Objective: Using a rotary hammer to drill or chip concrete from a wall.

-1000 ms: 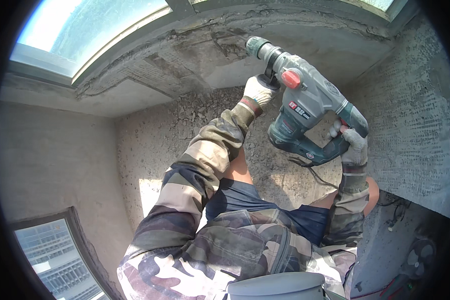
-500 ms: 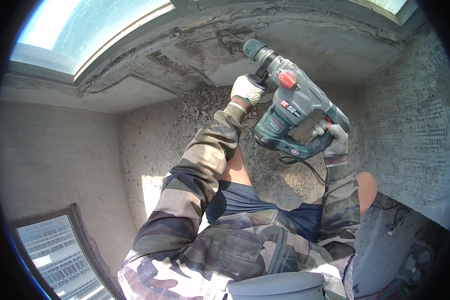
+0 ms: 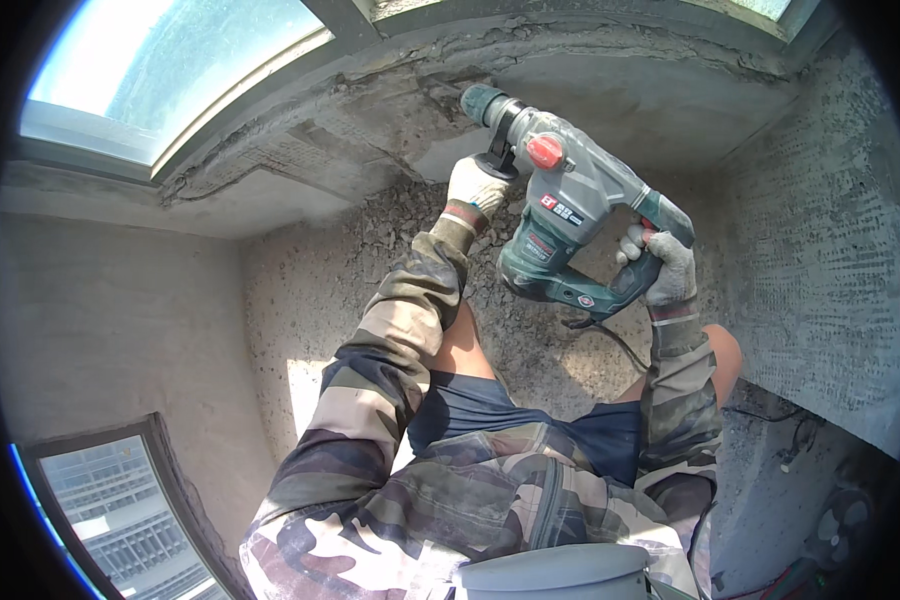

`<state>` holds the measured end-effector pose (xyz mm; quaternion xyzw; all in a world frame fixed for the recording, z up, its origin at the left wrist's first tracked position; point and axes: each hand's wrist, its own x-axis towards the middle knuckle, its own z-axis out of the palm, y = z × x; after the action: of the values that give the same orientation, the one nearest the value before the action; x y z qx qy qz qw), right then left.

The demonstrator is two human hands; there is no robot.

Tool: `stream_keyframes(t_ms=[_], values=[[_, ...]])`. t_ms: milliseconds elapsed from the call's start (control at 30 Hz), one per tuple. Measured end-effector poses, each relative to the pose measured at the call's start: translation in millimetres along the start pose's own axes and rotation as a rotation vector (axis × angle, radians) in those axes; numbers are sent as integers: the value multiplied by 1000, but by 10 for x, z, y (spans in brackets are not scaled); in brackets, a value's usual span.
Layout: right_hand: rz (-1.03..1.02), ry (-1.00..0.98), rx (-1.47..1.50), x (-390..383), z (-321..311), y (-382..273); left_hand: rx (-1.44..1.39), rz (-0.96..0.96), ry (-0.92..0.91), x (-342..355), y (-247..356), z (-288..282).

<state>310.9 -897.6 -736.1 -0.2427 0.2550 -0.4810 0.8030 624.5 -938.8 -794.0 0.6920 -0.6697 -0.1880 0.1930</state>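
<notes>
The drill is grey and green, the sleeves camouflage.

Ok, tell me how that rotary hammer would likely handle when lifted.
The rotary hammer is probably heavy for its size, given its bulky motor housing and the two-handed hold: left hand on the side handle, right hand on the rear handle. The motor housing looks rigid, so it should not flex. The thin, curving power cord would likely flop and trail.

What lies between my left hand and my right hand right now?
In the head view, the body of the grey-and-green drill lies between them: the left hand grips its side handle, the right hand its rear handle.
</notes>
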Motion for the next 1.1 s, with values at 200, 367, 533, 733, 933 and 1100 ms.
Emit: stream_keyframes(t_ms=[200, 367, 533, 733, 933, 1100], values=[[-66, 13, -255, 48, 222, -193, 417, 234, 100, 7, 81, -40], [-51, 29, -352, -138, 407, -512, 586, 483, 63, -99, 299, -103], [-85, 108, -354, -566, 650, -576, -650, -121, -70, -218, 725, -170], [-89, 112, -359, -645, 956, -153, -41, 266, 165, -195, 112, -74], [-149, 218, -590, -567, 1094, 115, -405, -86, -103, -205, 93, -400], [-76, 137, -691, -513, 1249, 0, 306, 392, 67, -257, -34, -284]])
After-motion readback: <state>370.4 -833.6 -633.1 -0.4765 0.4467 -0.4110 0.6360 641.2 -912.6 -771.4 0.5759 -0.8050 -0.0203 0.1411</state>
